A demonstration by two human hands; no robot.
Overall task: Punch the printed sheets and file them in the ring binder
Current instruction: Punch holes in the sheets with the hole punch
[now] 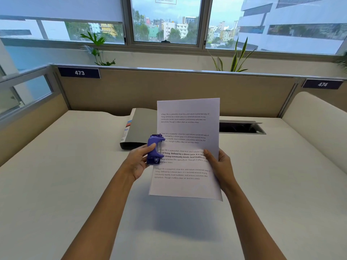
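My left hand (139, 162) grips the purple hole punch (155, 148) set on the left edge of the printed sheets (187, 147), which my right hand (221, 166) pinches at the right edge above the desk (75, 166), the closed grey ring binder (139, 128) lying behind them against the partition (169, 91).

Forearms extended forward, left hand (138, 163) and right hand (220, 165) raised, both gripping.

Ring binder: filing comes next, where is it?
Head view: the binder lies closed on the desk, left of centre, behind the punch, partly hidden by the sheet.
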